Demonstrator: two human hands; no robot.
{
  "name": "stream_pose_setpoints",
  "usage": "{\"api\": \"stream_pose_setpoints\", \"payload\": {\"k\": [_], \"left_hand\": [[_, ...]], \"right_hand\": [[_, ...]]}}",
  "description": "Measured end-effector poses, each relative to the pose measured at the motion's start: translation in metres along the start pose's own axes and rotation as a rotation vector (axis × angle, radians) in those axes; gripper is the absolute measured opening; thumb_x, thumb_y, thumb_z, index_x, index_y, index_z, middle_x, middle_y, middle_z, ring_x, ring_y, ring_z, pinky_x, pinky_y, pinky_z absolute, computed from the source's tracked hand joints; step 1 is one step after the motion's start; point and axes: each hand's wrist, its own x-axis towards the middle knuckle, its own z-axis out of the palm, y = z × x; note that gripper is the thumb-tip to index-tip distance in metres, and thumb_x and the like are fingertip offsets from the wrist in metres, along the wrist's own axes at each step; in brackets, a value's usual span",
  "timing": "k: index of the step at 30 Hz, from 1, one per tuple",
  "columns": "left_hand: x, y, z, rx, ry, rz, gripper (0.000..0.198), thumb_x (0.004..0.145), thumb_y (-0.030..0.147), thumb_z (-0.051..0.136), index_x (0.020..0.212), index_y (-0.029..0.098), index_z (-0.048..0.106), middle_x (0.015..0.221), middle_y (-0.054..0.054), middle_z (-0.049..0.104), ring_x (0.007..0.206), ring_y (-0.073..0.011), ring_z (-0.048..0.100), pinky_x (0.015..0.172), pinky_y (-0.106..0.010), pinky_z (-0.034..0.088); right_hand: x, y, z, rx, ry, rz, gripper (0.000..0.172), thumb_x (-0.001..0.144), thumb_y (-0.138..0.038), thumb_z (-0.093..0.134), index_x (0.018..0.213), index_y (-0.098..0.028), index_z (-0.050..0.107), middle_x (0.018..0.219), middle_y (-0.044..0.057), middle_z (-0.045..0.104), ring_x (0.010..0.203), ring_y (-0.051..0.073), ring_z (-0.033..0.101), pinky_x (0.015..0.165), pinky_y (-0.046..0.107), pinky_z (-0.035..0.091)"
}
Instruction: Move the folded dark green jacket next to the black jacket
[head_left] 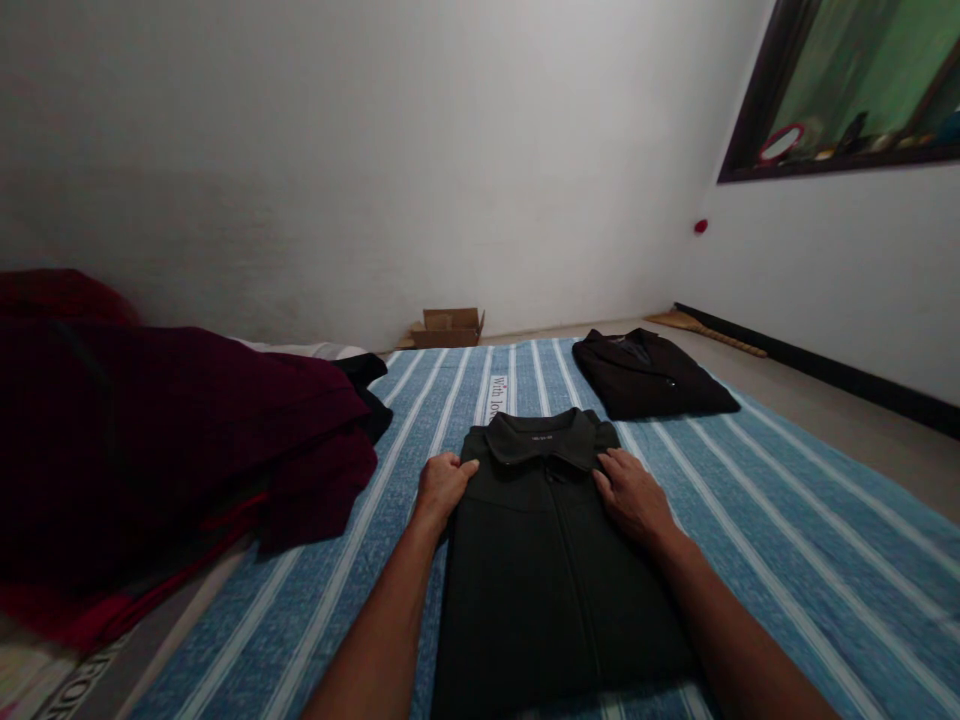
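A dark folded shirt [544, 560] with a collar and zip lies flat in front of me on a blue striped mat [765, 520]. My left hand [442, 485] rests on its left shoulder edge, fingers curled over the fabric. My right hand [634, 495] lies on the right shoulder, fingers bent and pressing the cloth near the collar. A second folded dark garment [649, 375] lies farther back on the mat, to the right.
A heap of maroon and red clothes [150, 440] is piled at the left. A small cardboard box [448, 327] stands by the white wall. A broom [705, 328] lies on the floor at the right wall, below a dark-framed window [847, 90].
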Motion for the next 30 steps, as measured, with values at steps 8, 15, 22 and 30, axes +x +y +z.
{"api": "stream_pose_setpoints", "payload": {"k": [8, 15, 22, 30], "left_hand": [[0.0011, -0.0011, 0.0003, 0.005, -0.005, -0.011, 0.023, 0.064, 0.037, 0.06, 0.054, 0.018, 0.052, 0.052, 0.0, 0.054, 0.052, -0.015, 0.051, 0.048, -0.024, 0.031], [0.0006, 0.0, 0.0003, -0.004, -0.001, -0.027, 0.022, 0.063, 0.037, 0.061, 0.054, 0.018, 0.053, 0.052, 0.001, 0.054, 0.053, -0.0152, 0.052, 0.048, -0.024, 0.031], [-0.0011, 0.0029, -0.0015, -0.007, 0.0, -0.023, 0.022, 0.064, 0.035, 0.061, 0.053, 0.018, 0.053, 0.051, 0.001, 0.054, 0.053, -0.0152, 0.052, 0.048, -0.024, 0.031], [-0.0014, 0.0016, -0.0005, -0.018, -0.004, -0.007, 0.023, 0.065, 0.036, 0.06, 0.053, 0.018, 0.052, 0.051, 0.001, 0.053, 0.052, -0.0147, 0.051, 0.048, -0.024, 0.031]], "right_hand": [[-0.0006, -0.001, -0.0014, 0.004, 0.004, 0.016, 0.029, 0.091, -0.03, 0.038, 0.105, -0.016, 0.059, 0.114, 0.012, 0.056, 0.109, 0.023, 0.049, 0.091, 0.033, 0.039], [-0.0003, -0.0013, -0.0011, 0.024, -0.003, 0.022, 0.029, 0.091, -0.03, 0.037, 0.105, -0.017, 0.059, 0.113, 0.012, 0.057, 0.108, 0.023, 0.049, 0.089, 0.035, 0.04], [0.0005, -0.0007, -0.0009, 0.013, -0.01, 0.024, 0.027, 0.091, -0.03, 0.039, 0.104, -0.02, 0.059, 0.109, 0.009, 0.058, 0.108, 0.022, 0.049, 0.09, 0.033, 0.039], [0.0002, -0.0016, -0.0035, 0.015, -0.024, 0.018, 0.029, 0.091, -0.03, 0.037, 0.106, -0.018, 0.059, 0.112, 0.011, 0.057, 0.109, 0.023, 0.049, 0.089, 0.033, 0.039]]}}
